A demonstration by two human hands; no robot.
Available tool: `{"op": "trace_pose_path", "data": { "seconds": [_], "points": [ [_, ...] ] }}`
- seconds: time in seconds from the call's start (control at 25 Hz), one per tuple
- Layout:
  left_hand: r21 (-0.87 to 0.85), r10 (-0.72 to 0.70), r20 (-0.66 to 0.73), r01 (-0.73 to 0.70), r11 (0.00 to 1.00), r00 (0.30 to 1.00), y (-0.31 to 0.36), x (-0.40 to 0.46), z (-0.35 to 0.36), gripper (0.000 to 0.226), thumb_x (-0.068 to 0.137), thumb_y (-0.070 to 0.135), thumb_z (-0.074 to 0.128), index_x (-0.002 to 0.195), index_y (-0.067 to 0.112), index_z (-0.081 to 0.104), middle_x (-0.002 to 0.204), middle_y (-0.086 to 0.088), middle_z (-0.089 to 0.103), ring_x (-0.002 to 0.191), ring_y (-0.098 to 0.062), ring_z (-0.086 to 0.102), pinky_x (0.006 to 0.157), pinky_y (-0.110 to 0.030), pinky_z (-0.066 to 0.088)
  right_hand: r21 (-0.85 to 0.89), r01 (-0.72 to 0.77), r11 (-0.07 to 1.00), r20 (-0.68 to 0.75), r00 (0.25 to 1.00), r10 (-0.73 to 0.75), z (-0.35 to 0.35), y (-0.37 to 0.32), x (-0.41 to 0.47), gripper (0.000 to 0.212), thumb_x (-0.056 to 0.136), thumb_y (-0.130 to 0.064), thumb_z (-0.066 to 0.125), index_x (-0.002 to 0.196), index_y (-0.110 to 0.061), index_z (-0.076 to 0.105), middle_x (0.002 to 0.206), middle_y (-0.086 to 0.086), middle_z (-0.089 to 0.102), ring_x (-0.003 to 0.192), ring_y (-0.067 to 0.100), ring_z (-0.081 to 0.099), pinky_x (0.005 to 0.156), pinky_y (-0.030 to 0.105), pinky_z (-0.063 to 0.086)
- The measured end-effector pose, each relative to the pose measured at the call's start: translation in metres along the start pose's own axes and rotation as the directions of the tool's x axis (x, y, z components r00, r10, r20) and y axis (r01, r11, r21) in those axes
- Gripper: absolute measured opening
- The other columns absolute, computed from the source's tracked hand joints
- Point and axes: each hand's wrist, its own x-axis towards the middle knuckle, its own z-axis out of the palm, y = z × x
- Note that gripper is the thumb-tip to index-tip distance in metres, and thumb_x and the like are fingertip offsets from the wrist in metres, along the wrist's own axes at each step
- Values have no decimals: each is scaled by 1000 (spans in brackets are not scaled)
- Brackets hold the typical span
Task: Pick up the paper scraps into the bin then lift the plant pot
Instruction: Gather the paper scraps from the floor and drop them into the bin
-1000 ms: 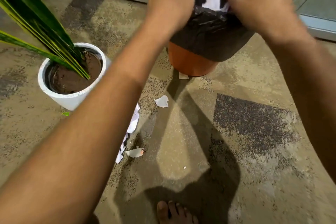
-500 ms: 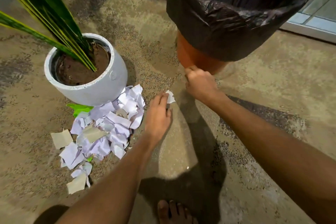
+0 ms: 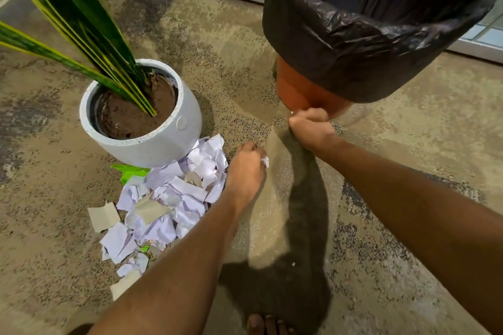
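Plainly the left hand [image 3: 246,168] pinches one light scrap [image 3: 265,161] while the right hand [image 3: 310,124] closes on something at the bin [image 3: 381,43] foot, beside flimsy, crumpled scraps [image 3: 174,198] by the pot [image 3: 152,128], best gathered in bunches.

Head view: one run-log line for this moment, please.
left hand: closed on paper scrap | right hand: fisted beside bin | scrap pile: uncollected

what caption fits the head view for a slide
Both hands close on stray paper scraps beside the lined bin, pile waiting by the plant pot.
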Motion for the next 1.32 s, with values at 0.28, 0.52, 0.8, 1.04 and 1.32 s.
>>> {"op": "trace_pose_path", "data": {
  "seconds": [0.28, 0.52, 0.8, 1.04, 1.32],
  "points": [
    [-246, -203, -12, 193, 950, 979, -5, -6, -5, 17, 88, 2, 57, 88, 10, 73, 94, -5, 71, 84, -17, 64, 82, -26, 50, 923, -382, -46, 381, 890, 249, -54, -26, -18, 15, 97, -19, 49, 100, -23, 63, 82, -8, 59, 60, 5, 58, 47, 15, 41],
    [-585, -355, -44, 264, 767, 934, 6, -35, -4, 17, 85, -2, 59, 86, 12, 68, 72, -6, 66, 66, -14, 55, 66, -35, 48, 589, -267, -763, 386, 922, -26, -78, -37, -34, 14, 88, 4, 62, 85, -7, 69, 100, 12, 69, 85, 19, 67, 76, 28, 58],
    [-750, -229, -299, -80, 656, 926, 25, -65, -44, 41, 87, 4, 63, 125, 18, 58, 105, 13, 69, 98, 7, 63, 84, -10, 50, 805, -112, -583, 368, 864, 343, -143, 38, -56, 7, 80, -3, 73, 83, -9, 72, 74, 0, 70, 65, 10, 65, 62, 32, 56],
    [-361, -118, -642, -163, 918, 758, -10, -102, -64, 31, 91, 15, 55, 122, 12, 60, 126, 0, 61, 119, -17, 54, 98, -40, 46, 987, -123, 103, -46, 394, 918, -147, 178, -73, 17, 83, -38, 57, 95, -29, 65, 87, -15, 68, 84, 5, 66, 76, 27, 53],
    [-257, -519, -523, 455, 853, 676, -110, -154, -79, 91, 70, 60, 70, 139, 14, 34, 151, -13, 29, 139, -36, 24, 108, -59, 24, 916, -397, 48, 122, 392, 912, -116, 177, -63, 46, 90, -67, 33, 119, -33, 45, 116, -3, 61, 111, 17, 59, 100, 36, 47]
  ]
}}
